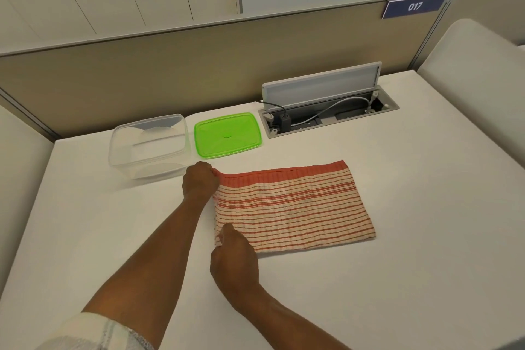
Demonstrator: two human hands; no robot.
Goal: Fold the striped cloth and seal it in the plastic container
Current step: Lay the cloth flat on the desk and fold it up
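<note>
Red-striped cloth [295, 207] lies folded on the desk [397, 264], both hands [200, 179] [234, 253] pinching its corners nearest the clear container [149, 145].

L hand [200, 179] knuckles up, fingers pinched shut on far-left corner of striped cloth [295, 204]. R hand [234, 250] curled closed on cloth's near-left corner, thumb on top. Both forearms bare, angled toward cloth's left edge; L upper arm sleeved.
</note>
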